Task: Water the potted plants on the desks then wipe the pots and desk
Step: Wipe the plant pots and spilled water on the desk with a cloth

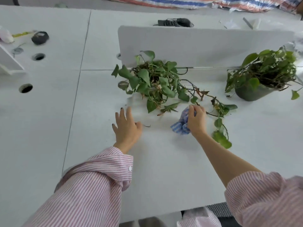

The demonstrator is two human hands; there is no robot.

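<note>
Fingers (195,110) of right hand (196,121) clamped on cloth (181,126) — left hand (127,126) spread flat on desk (164,161).

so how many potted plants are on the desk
2. One plant sprawls in the middle before the white divider, its pot hidden under leaves; the other stands at the right in a dark pot. More may sit out of frame.

Two potted plants stand on a desk (164,161) before an upright divider panel (196,45): the trailing plant (152,79) at centre, the second plant (264,76) to its right. A cloth (181,126) lies in front of the trailing plant, among its vines.
</note>
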